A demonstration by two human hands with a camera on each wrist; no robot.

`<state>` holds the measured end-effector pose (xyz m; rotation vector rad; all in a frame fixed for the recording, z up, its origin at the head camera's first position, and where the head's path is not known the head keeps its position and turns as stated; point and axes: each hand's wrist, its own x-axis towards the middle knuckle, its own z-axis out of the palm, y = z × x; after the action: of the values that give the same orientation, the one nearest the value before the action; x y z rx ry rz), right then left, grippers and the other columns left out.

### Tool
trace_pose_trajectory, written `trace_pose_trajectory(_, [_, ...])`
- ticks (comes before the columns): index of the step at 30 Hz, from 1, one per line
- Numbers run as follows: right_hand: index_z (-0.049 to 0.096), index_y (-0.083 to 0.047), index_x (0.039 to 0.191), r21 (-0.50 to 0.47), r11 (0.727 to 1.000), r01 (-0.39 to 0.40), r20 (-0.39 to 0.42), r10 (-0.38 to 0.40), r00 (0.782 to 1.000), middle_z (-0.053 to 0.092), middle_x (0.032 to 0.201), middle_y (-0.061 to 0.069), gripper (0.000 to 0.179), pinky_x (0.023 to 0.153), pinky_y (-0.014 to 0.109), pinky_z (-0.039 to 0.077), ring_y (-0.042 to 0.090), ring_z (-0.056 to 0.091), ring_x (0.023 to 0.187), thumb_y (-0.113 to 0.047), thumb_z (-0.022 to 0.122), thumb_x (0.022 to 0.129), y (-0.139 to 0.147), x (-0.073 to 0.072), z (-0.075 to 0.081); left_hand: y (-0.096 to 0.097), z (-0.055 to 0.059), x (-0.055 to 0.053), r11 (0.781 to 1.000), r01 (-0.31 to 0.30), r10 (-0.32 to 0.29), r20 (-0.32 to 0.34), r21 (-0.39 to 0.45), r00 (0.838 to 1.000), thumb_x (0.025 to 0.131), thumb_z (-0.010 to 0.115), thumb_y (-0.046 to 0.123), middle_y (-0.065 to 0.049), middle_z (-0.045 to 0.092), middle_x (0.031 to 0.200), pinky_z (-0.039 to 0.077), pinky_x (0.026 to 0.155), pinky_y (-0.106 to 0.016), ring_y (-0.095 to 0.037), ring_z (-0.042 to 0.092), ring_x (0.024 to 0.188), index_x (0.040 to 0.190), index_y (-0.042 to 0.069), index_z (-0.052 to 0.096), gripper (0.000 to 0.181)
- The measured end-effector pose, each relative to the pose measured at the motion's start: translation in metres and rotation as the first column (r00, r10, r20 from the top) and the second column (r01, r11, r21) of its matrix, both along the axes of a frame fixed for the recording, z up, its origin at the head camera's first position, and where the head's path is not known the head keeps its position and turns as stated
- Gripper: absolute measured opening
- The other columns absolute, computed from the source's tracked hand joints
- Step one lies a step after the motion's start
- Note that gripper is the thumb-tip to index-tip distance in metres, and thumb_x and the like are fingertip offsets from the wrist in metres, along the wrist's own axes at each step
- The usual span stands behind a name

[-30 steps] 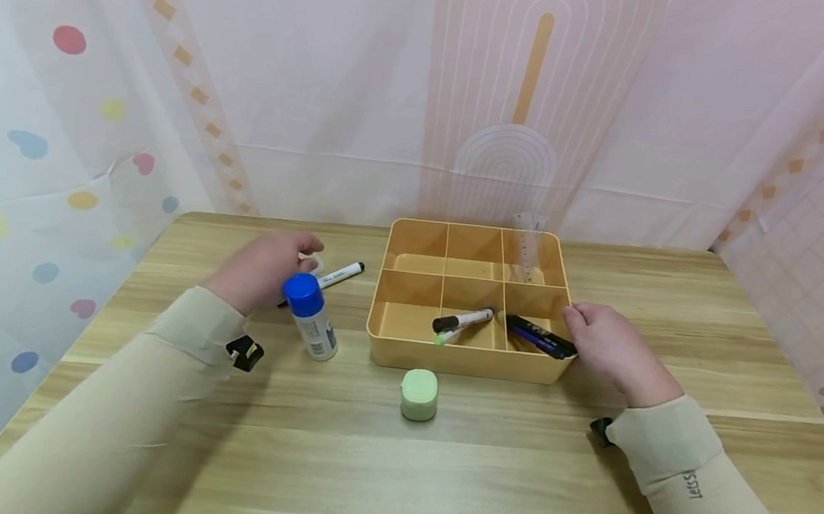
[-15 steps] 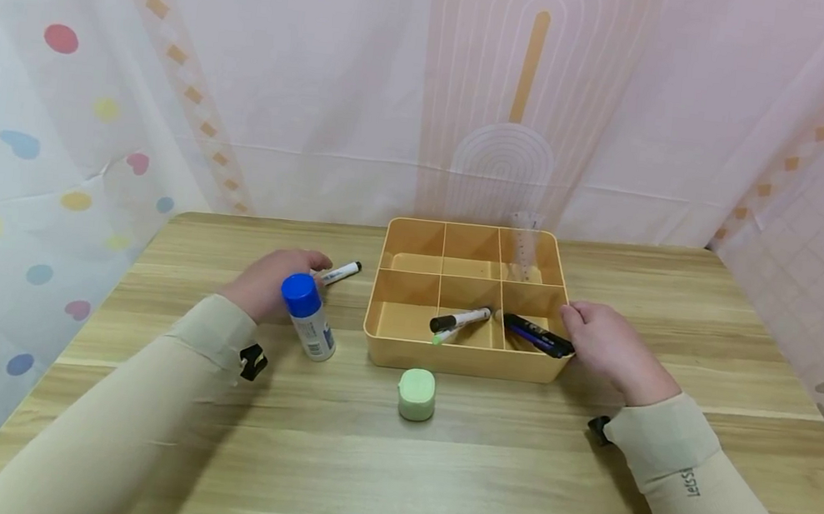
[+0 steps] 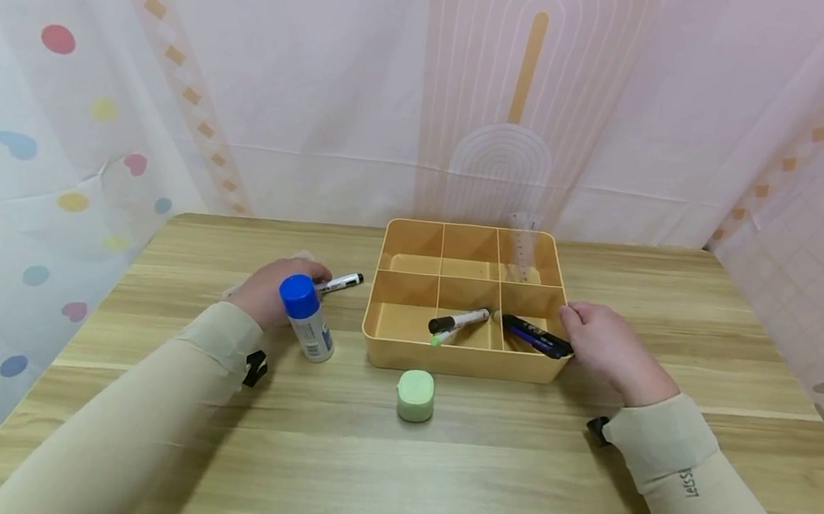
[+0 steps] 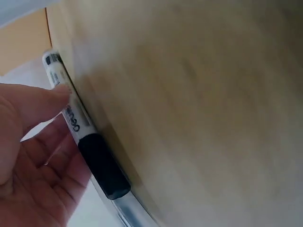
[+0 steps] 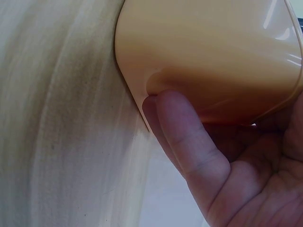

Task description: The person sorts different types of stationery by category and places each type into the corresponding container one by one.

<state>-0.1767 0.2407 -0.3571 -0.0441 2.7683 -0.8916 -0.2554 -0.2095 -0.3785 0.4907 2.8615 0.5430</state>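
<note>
My left hand (image 3: 269, 285) pinches a white whiteboard marker (image 3: 341, 283) between thumb and fingers, left of the divided storage box. In the left wrist view the thumb lies on the barrel of this marker (image 4: 71, 106), above its black cap (image 4: 104, 165). A clear, flat-edged piece (image 4: 135, 210) shows beyond the cap. My right hand (image 3: 613, 349) grips the right wall of the yellow storage box (image 3: 461, 361), thumb at the rim. The right wrist view shows its fingers against the outer side of the box (image 5: 203, 52).
A blue-capped bottle (image 3: 310, 326) stands just in front of my left hand. A light green rounded case (image 3: 416, 396) sits before the box. Inside the box are a black-capped marker (image 3: 460, 321), dark pens (image 3: 535, 335) and a clear ruler (image 3: 523, 252). A curtain hangs behind.
My left hand has moved right and toward me, closing thumb and fingers on the marker, which has shifted slightly. The right hand stays at the box.
</note>
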Motion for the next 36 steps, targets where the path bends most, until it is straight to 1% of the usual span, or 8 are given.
trace_pose_trajectory(6, [0.050, -0.009, 0.087, 0.003, 1.000, -0.002, -0.001, 0.002, 1.000, 0.043, 0.071, 0.003, 0.042, 0.059, 0.036, 0.040, 0.021, 0.043, 0.062, -0.034, 0.032, 0.115, 0.000, 0.000, -0.001, 0.000, 0.000, 0.004, 1.000, 0.009, -0.009, -0.006, -0.001, 1.000, 0.102, 0.068, 0.010, -0.018, 0.072, 0.129, 0.051, 0.106, -0.063, -0.040, 0.065, 0.119, 0.134, 0.006, 0.070, 0.032])
trace_pose_trajectory(15, [0.048, -0.009, 0.083, -0.005, 1.000, -0.002, -0.016, 0.002, 1.000, 0.043, 0.069, 0.003, 0.042, 0.059, 0.036, 0.041, 0.021, 0.043, 0.060, -0.032, 0.033, 0.115, 0.001, 0.000, -0.001, -0.001, 0.001, 0.004, 0.999, 0.008, -0.009, -0.009, -0.035, 1.000, 0.103, 0.067, 0.012, -0.019, 0.071, 0.132, 0.050, 0.107, -0.064, -0.042, 0.065, 0.122, 0.134, 0.006, 0.070, 0.032])
trace_pose_trajectory(20, [0.049, -0.009, 0.083, -0.002, 1.000, -0.003, -0.016, 0.003, 1.000, 0.043, 0.069, 0.003, 0.041, 0.059, 0.036, 0.041, 0.021, 0.044, 0.060, -0.032, 0.034, 0.115, 0.001, -0.001, -0.002, -0.003, 0.000, 0.004, 0.999, 0.026, -0.028, -0.027, -0.048, 0.999, 0.103, 0.067, 0.012, -0.020, 0.071, 0.132, 0.050, 0.106, -0.064, -0.043, 0.065, 0.122, 0.134, 0.005, 0.070, 0.032])
trace_pose_trajectory(26, [0.048, -0.009, 0.083, -0.002, 1.000, -0.002, -0.003, 0.002, 1.000, 0.043, 0.069, 0.003, 0.042, 0.058, 0.035, 0.041, 0.021, 0.043, 0.060, -0.033, 0.033, 0.115, 0.001, -0.001, -0.001, -0.007, -0.002, -0.001, 0.998, 0.034, -0.038, -0.055, -0.060, 0.998, 0.101, 0.068, 0.010, -0.020, 0.072, 0.131, 0.051, 0.105, -0.064, -0.043, 0.066, 0.122, 0.135, 0.005, 0.070, 0.034])
trace_pose_trajectory(31, [0.049, -0.009, 0.084, -0.008, 1.000, 0.002, 0.008, -0.002, 1.000, 0.044, 0.070, 0.003, 0.043, 0.058, 0.035, 0.041, 0.021, 0.043, 0.060, -0.034, 0.033, 0.115, 0.000, -0.001, -0.001, -0.010, 0.005, -0.004, 0.995, 0.040, -0.046, -0.071, -0.089, 0.996, 0.097, 0.073, 0.006, -0.020, 0.073, 0.128, 0.053, 0.104, -0.063, -0.042, 0.068, 0.117, 0.136, 0.002, 0.068, 0.039])
trace_pose_trajectory(36, [0.048, -0.009, 0.084, -0.009, 1.000, 0.005, 0.010, -0.005, 1.000, 0.044, 0.070, 0.003, 0.043, 0.058, 0.035, 0.041, 0.021, 0.043, 0.060, -0.034, 0.033, 0.115, 0.001, 0.000, -0.001, -0.016, 0.014, -0.006, 0.993, 0.038, -0.052, -0.125, -0.111, 0.991, 0.097, 0.071, 0.002, -0.019, 0.076, 0.120, 0.054, 0.102, -0.060, -0.040, 0.070, 0.110, 0.133, 0.001, 0.069, 0.036])
